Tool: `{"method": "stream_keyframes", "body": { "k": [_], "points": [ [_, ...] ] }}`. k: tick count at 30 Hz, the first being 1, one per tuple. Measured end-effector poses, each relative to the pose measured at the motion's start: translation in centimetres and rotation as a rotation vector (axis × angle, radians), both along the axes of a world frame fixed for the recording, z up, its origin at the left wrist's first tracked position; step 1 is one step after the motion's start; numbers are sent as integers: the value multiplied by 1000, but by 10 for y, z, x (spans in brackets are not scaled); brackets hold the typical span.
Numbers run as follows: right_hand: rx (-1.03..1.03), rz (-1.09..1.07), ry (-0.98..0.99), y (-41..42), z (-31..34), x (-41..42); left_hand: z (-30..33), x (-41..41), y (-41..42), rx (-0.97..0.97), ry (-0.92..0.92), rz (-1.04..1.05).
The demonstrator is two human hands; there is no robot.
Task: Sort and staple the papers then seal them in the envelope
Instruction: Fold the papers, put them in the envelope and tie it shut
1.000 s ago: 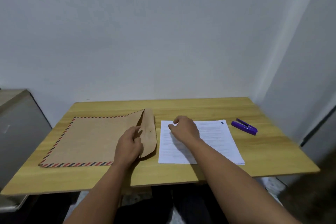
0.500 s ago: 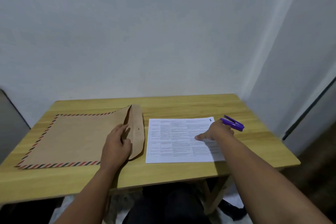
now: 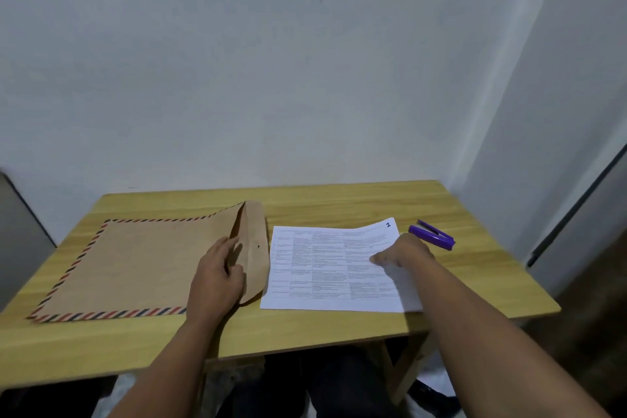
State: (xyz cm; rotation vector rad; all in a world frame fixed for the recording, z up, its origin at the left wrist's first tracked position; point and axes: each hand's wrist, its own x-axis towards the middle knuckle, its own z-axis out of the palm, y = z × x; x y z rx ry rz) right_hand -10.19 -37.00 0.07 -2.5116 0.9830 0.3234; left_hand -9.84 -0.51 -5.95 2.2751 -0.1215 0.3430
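Brown kraft envelope (image 3: 142, 265), striped along its border, is lying flat on the left of the wooden tabletop (image 3: 339, 204). Left hand (image 3: 217, 278) is resting on its open end, grip relaxed and wide. Right hand (image 3: 403, 253) is pressing the printed papers (image 3: 322, 268) at centre; its grip cannot be determined. Purple stapler (image 3: 432, 238) is lying just beyond.

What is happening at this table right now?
A person sits at a wooden table, preparing papers for an envelope. The left hand rests flat on the envelope near its open flap. The right hand grips the right side of the papers, whose far right corner curls up. A purple stapler lies untouched just beyond that hand. Nothing is in the envelope yet, as far as one can see.
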Motion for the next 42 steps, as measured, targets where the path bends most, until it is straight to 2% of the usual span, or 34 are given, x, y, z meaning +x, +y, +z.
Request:
{"method": "stream_keyframes", "body": {
  "k": [5, 9, 13, 20, 26, 34, 42],
  "points": [
    [106, 78, -329, -5, 23, 0, 11, 2, -2, -65, 113, -7],
    [172, 123, -662, 1, 65, -2, 24, 10, -8, 7, 234, -50],
    [191, 173, -833, -1, 111, 2, 32, 15, -15, 85, 305, -64],
    [232, 229, -893, -2, 135, 13, 36, 7, -20, 112, 266, -44],
    [347, 211, -887, 12, 113, 18, 34, 5, -21, 106, 233, -52],
    [344, 183, -854, 36, 65, 30, 26, 3, -21, 156, 202, -31],
    [339, 166, -880, 56, 48, 40, 20, 4, -24, 197, 112, -21]
  ]
}}
